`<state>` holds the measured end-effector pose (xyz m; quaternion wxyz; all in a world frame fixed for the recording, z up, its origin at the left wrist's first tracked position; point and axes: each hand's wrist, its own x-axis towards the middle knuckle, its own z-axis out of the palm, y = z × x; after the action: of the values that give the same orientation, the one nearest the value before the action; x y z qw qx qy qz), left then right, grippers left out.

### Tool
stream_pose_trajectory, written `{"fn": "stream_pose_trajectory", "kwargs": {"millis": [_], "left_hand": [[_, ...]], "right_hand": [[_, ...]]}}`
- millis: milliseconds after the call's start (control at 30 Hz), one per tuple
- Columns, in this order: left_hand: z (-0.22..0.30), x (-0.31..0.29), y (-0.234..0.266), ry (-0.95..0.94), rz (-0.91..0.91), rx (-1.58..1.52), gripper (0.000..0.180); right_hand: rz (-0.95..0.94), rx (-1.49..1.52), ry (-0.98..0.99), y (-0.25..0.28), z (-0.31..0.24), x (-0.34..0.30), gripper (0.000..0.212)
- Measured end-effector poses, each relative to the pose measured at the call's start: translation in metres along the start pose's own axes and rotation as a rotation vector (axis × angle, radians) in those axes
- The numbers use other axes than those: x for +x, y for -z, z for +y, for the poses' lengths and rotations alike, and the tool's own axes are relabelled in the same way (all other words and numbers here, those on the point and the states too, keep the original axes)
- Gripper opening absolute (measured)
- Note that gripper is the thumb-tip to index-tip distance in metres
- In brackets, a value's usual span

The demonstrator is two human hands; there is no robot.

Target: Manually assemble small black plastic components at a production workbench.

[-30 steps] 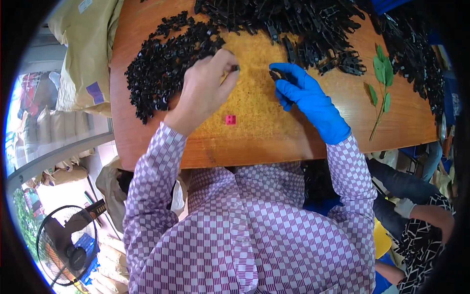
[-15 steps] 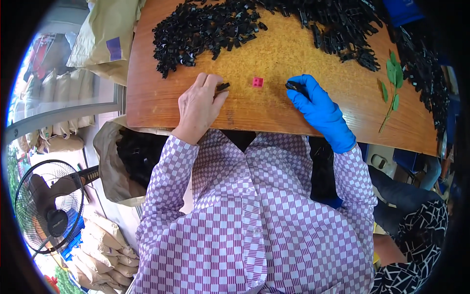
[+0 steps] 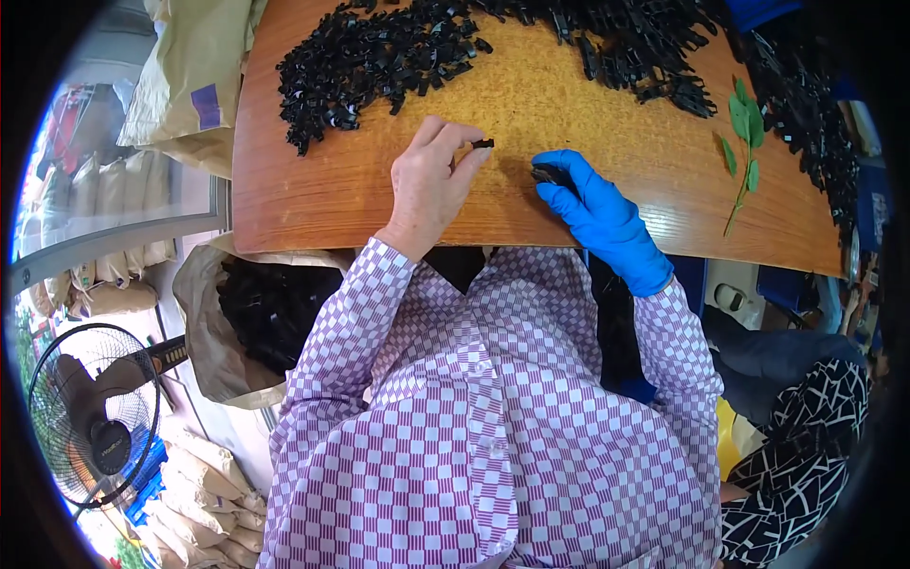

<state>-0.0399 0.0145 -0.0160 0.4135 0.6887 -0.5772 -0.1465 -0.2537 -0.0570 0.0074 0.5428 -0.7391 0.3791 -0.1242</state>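
Note:
My bare left hand [image 3: 431,185] pinches a small black plastic part [image 3: 483,143] between thumb and forefinger, just above the wooden table [image 3: 379,209]. To its right, my right hand [image 3: 597,218] in a blue glove is closed around another black plastic part [image 3: 550,174], whose end shows between thumb and fingers. A short gap separates the two parts. Beyond my left hand lies a heap of small black parts [image 3: 379,66]. Farther right spreads a second pile of longer black parts [image 3: 645,57].
A leafy green sprig [image 3: 744,133] lies on the table's right side, beside more black parts [image 3: 806,123]. Below the left edge stands an open sack [image 3: 213,332] of black parts. A fan [image 3: 95,417] is at lower left. Another person's patterned clothing [image 3: 796,455] shows at lower right.
My left hand has moved right with its black part, nearer the gloved hand. The small pink block that lay between my hands no longer shows. The whole view has shifted slightly.

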Motion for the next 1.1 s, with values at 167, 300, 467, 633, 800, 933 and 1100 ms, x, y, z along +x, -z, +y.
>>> {"fn": "stream_pose_trajectory", "kwargs": {"millis": [167,300,467,633,800,933,1100], "left_hand": [[0.006,-0.001,-0.002,0.026,-0.006,0.088,0.017],[0.005,-0.002,-0.003,-0.065,0.011,0.117,0.016],[-0.005,-0.001,-0.003,-0.134,-0.063,0.113,0.013],[-0.002,-0.005,0.001,-0.123,-0.088,0.092,0.01],[-0.001,-0.007,0.002,-0.119,-0.086,0.085,0.009],[-0.006,-0.007,0.002,-0.101,-0.101,0.054,0.009],[-0.01,-0.003,0.005,-0.12,-0.145,0.009,0.009]], "right_hand": [[0.033,-0.114,0.057,-0.002,0.005,0.005,0.031],[0.068,-0.318,0.101,-0.003,0.003,0.015,0.032],[0.121,-0.456,0.328,-0.008,0.008,0.033,0.031],[0.148,-0.547,0.494,-0.013,0.011,0.041,0.028],[0.101,-0.597,0.514,-0.014,0.015,0.046,0.028],[0.09,-0.593,0.534,-0.015,0.015,0.05,0.025],[0.015,-0.728,0.534,-0.006,0.008,0.057,0.028]]}}
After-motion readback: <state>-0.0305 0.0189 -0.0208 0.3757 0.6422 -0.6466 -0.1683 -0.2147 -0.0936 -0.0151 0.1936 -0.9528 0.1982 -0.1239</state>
